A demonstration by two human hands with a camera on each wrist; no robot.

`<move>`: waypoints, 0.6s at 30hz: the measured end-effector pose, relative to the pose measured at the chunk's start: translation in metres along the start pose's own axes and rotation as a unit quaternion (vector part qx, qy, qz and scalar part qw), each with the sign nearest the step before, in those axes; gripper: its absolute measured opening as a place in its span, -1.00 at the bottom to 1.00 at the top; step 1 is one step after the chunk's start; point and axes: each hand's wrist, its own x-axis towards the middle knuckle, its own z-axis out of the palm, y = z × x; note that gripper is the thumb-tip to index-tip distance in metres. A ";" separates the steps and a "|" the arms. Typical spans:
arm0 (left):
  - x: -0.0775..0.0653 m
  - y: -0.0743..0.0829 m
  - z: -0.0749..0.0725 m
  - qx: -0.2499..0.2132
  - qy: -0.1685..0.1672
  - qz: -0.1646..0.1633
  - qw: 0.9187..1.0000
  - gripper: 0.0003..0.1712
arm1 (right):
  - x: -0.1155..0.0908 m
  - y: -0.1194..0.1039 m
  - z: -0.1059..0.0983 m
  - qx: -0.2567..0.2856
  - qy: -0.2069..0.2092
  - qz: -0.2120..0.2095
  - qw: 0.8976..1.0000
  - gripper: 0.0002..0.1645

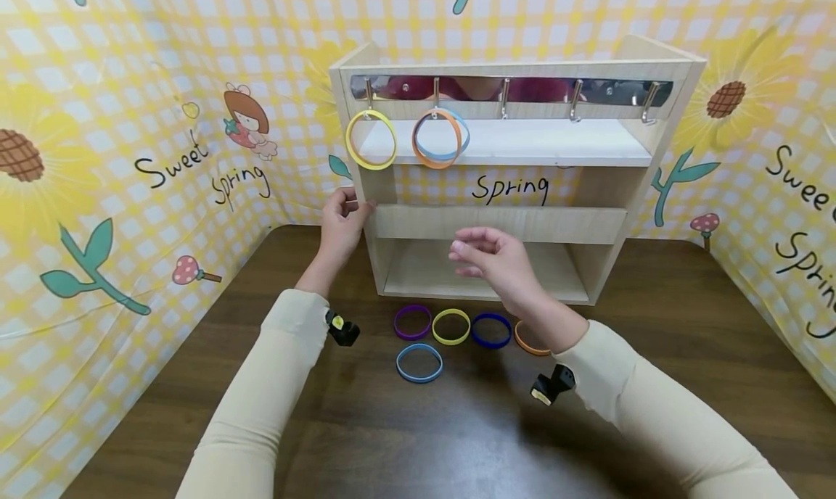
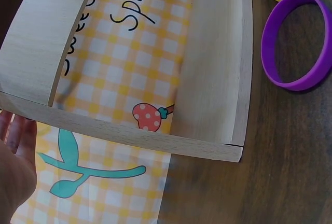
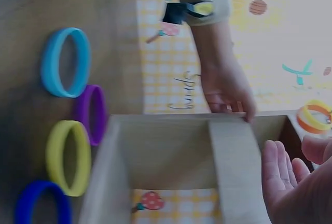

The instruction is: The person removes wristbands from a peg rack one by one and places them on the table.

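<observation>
My left hand (image 1: 341, 227) grips the wooden rack (image 1: 499, 222); right hand (image 1: 501, 261) empty, fingers loosely bent. I judge the purple band (image 2: 267, 42) light, rubbery, springy: pinch its rim.

Dark brown tabletop (image 3: 23, 105), left of frame. Light blue band (image 3: 50, 66) upper left; purple band (image 3: 100, 115) just below and right of it; yellow band (image 3: 54, 156) lower; dark blue band (image 3: 26, 203) cut by bottom edge. Wooden shelf unit (image 3: 236, 154), lower centre. Left hand (image 3: 225, 89), upper centre, grips its edge. Right hand (image 3: 301, 195), lower right, fingers loosely extended. Checked cloth (image 3: 166, 68) behind.
</observation>
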 end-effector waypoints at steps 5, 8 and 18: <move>0.000 0.000 0.000 -0.007 -0.001 -0.005 1.000 -0.64 | 0.008 -0.019 0.001 0.023 0.015 -0.037 0.999 -0.57; 0.001 0.000 0.000 -0.011 -0.003 -0.005 1.000 -0.64 | 0.012 -0.029 0.001 0.036 0.019 -0.056 0.998 -0.60; 0.000 0.001 0.000 -0.015 0.000 0.000 1.000 -0.64 | 0.027 -0.049 0.011 0.083 0.054 -0.074 0.992 -0.67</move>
